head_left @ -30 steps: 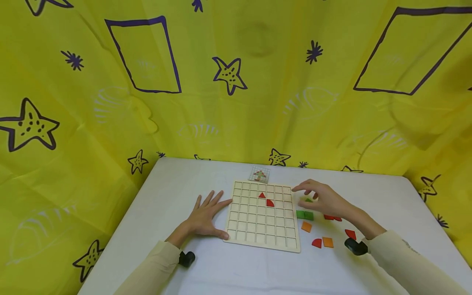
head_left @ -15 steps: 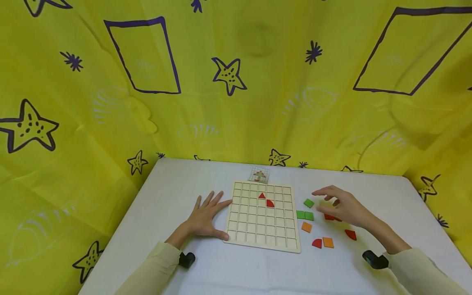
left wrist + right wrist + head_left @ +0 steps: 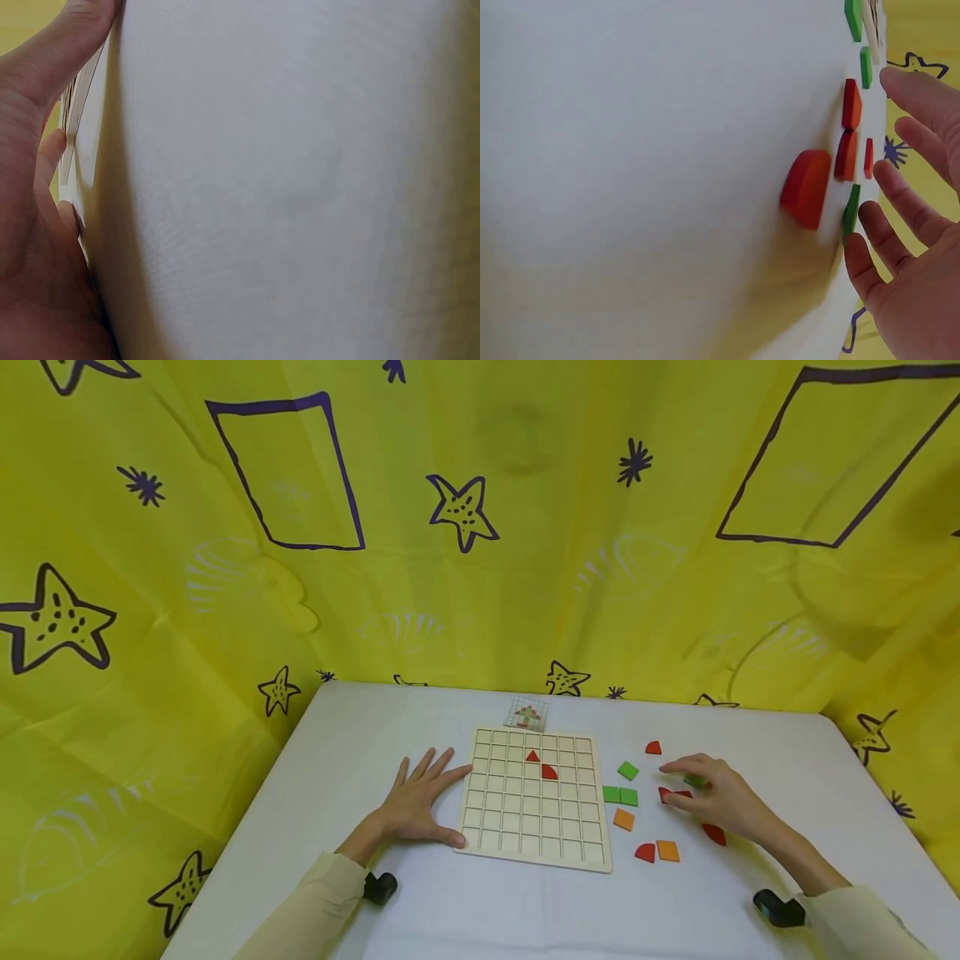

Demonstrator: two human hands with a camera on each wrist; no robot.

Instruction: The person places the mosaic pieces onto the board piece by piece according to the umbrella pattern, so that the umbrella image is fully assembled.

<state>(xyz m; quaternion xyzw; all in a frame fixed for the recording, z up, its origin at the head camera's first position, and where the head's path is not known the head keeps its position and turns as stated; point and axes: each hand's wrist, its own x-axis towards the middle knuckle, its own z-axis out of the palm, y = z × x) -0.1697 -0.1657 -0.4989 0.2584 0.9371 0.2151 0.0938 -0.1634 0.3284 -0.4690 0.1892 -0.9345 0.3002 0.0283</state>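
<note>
My left hand [image 3: 414,803] lies spread on the white table, its thumb and little-side reach touching the left edge of a wooden grid board [image 3: 531,822]. On the board sit a red triangle [image 3: 532,757] and a red quarter-circle piece [image 3: 550,772]. To the right, my right hand [image 3: 722,795] hovers over loose pieces with relaxed fingers and holds nothing. Under it are a green piece [image 3: 851,214], partly hidden by the hand in the head view, and red pieces [image 3: 847,154]. A larger-looking red quarter-circle [image 3: 806,189] is nearest the right wrist camera.
Behind the board lies a small pattern card [image 3: 527,713]. Between board and right hand are green squares [image 3: 620,795], another green square [image 3: 628,770], and orange squares [image 3: 623,819]. A red quarter-circle [image 3: 653,748] lies farther back. A yellow curtain [image 3: 480,610] surrounds the table [image 3: 390,710].
My right hand has moved right, away from the board and over the loose pieces, uncovering a green square and a red quarter-circle. The left hand has stayed put.
</note>
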